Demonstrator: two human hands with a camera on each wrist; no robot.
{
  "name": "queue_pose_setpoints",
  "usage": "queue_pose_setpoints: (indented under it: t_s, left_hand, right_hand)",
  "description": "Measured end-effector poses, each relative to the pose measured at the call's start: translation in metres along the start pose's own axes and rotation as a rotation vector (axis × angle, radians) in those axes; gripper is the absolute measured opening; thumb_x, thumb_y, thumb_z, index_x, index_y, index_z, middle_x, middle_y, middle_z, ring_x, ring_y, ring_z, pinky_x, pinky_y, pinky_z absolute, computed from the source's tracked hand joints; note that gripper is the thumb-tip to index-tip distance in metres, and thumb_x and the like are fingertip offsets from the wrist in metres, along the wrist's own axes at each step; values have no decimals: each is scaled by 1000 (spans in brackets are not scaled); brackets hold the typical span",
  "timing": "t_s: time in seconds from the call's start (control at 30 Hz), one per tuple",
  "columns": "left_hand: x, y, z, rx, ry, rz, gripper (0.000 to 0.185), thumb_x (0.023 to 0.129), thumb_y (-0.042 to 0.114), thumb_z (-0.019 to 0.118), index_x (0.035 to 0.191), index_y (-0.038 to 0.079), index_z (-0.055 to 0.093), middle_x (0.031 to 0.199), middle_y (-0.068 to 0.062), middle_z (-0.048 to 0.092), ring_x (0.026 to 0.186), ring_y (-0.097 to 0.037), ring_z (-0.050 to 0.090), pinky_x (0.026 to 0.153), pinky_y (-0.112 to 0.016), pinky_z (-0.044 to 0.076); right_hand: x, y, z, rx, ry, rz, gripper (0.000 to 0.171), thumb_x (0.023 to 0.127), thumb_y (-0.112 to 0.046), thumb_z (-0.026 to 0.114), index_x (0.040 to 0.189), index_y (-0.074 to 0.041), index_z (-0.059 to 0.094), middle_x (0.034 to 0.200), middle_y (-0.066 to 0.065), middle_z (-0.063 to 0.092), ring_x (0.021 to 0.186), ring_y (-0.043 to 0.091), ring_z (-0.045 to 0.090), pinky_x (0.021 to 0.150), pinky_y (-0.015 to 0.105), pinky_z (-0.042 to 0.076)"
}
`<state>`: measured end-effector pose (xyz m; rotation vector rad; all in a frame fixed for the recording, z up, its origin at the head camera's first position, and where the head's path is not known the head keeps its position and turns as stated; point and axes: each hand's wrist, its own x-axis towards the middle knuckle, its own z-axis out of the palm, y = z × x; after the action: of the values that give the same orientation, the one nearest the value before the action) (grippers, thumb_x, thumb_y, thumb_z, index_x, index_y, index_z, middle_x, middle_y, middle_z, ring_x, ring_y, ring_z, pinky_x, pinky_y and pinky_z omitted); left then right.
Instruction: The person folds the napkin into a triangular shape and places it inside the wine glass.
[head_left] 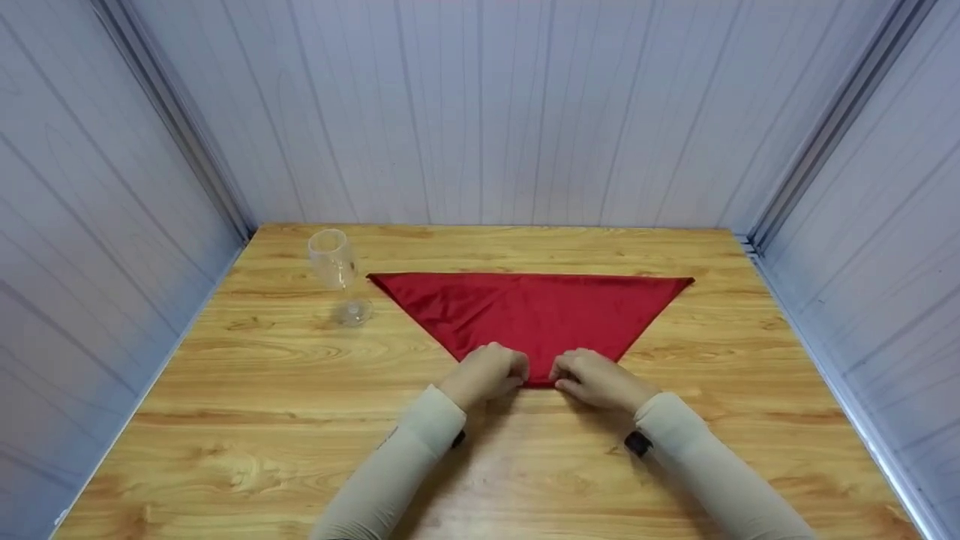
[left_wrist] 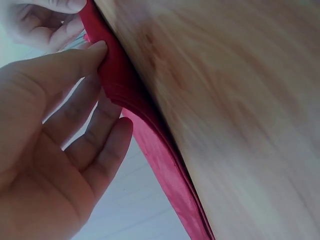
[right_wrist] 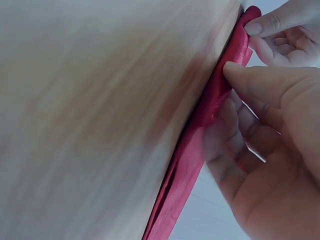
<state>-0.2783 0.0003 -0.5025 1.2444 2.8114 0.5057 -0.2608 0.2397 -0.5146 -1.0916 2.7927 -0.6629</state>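
A red satin-like cloth (head_left: 525,315) lies on the wooden table, its long straight edge toward the back wall and its narrow folded edge toward the person. My left hand (head_left: 491,373) pinches the left part of that near edge, thumb on the cloth in the left wrist view. On the right part of the same edge, my right hand (head_left: 600,379) pinches the cloth between thumb and fingers. Between the two hands a short stretch of rolled edge shows. Layered folds of the cloth (left_wrist: 165,160) run along the tabletop in the left wrist view.
A clear stemmed glass (head_left: 335,270) stands upright at the back left, close to the cloth's left corner. Pale panelled walls (head_left: 480,112) enclose the wooden table (head_left: 247,420) at the back and both sides.
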Motion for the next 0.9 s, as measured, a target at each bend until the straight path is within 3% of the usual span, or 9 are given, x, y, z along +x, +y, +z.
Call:
queue_pose_setpoints:
  t_s: [0.2,0.33,0.53,0.67,0.9]
  left_hand:
    - [1,2,0,116,-17,-64,5,89,18,77,93,21,79,89,5,71,86,-16,67,75,-32,54]
    - [2,4,-1,218,-20,-28,8,86,23,80,94,22,81,95,2,67,93,-21,62,78,-37,53]
    - [2,3,0,245,-46,-2,16,84,29,82,98,21,81,97,4,72,94,-20,64,79,-37,52]
    - [2,2,0,250,-40,-3,12,86,24,81,98,21,81,95,5,74,92,-18,66,77,-37,52]
    - [3,3,1,256,21,5,6,86,18,79,90,22,81,88,5,74,84,-15,68,70,-36,52]
  right_hand:
    - [5,2,-1,63,-25,46,4,96,-8,66,99,-10,65,88,-4,64,80,12,61,72,34,52]
    - [6,2,-2,78,-32,56,3,97,-7,65,97,-10,64,88,-5,64,81,12,61,73,33,52]
    - [7,3,-3,100,-53,96,4,98,-9,63,96,-11,65,91,-4,64,86,13,62,76,36,52]
    - [6,3,-3,56,-31,91,5,97,-10,67,93,-13,67,90,-5,60,86,16,59,78,37,50]
    - [6,-9,-5,-151,9,40,6,93,-14,72,87,-12,73,87,-2,58,85,19,56,74,34,50]
